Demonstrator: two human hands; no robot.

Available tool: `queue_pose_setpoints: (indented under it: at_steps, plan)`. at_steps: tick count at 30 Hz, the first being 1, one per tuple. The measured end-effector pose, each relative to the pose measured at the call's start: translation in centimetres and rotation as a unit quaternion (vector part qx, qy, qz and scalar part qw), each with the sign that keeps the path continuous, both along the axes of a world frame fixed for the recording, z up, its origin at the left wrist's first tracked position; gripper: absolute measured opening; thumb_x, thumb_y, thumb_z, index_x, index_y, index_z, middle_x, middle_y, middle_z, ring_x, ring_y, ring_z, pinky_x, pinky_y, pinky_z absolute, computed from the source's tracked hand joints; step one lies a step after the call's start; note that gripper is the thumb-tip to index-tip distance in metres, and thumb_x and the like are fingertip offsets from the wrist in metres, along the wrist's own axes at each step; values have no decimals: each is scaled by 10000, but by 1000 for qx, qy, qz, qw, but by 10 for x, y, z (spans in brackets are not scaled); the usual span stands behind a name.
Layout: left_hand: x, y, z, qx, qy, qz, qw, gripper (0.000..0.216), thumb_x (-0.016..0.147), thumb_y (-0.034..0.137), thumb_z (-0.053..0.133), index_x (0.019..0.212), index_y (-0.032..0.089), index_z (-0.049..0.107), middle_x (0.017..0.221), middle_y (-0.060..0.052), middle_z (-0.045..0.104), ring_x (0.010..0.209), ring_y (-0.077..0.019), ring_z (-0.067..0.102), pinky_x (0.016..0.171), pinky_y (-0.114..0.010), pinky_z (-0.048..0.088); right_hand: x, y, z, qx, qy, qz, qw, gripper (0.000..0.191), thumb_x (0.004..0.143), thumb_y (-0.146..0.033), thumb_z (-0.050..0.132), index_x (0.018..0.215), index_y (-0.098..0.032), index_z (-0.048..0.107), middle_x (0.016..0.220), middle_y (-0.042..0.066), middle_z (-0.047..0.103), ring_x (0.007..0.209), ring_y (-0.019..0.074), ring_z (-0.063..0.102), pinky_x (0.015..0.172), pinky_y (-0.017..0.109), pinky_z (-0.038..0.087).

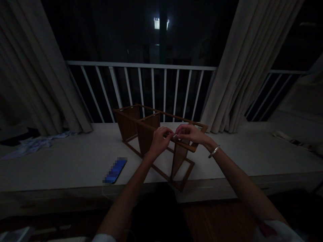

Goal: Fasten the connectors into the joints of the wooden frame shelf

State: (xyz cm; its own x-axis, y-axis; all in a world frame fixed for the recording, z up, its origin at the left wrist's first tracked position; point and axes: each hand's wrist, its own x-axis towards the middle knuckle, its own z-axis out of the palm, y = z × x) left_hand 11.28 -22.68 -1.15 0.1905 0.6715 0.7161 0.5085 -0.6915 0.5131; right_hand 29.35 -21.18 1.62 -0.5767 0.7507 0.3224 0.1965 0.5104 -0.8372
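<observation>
Just beneath the left hand [161, 138] and right hand [191, 133], both pinched narrow, lies the wooden rack [146, 137].

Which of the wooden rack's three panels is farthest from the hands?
The leftmost panel. The middle panel sits partly behind the left hand; the rightmost panel is below the right hand.

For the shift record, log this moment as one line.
left hand: at wooden frame | right hand: close beside left | small pale item between them: too dim to identify | phone: on white ledge
</observation>
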Motion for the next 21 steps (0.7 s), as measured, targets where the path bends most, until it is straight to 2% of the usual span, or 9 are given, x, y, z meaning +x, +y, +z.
queue_pose_setpoints:
  at_steps: [5, 14, 21]
  plan:
    - [0, -5, -1, -18, -49, 6, 999, 156, 737, 325, 528, 714, 174, 562, 720, -6, 555, 712, -118, 517, 675, -252, 414, 0, -1, 1, -18, 5, 6, 1000, 265, 631, -329, 654, 781, -138, 548, 733, 17, 598, 668, 104, 557, 609, 233, 431]
    - [-1, -18, 2, 12, -18, 45, 999, 112, 748, 278, 523, 706, 180, 557, 732, -6, 573, 749, -135, 511, 724, -289, 388, 1, -2, 3, -16, -7, 6, 1000, 275, 634, -345, 648, 778, -133, 551, 733, 19, 589, 659, 101, 542, 610, 235, 425]
    - [-2, -34, 4, 37, 0, 51, 998, 85, 774, 216, 479, 786, 185, 557, 793, -15, 581, 815, -143, 502, 767, -301, 363, 2, -3, 4, -9, -20, 10, 1000, 283, 647, -354, 633, 805, -129, 566, 692, 5, 578, 629, 91, 528, 587, 218, 411]
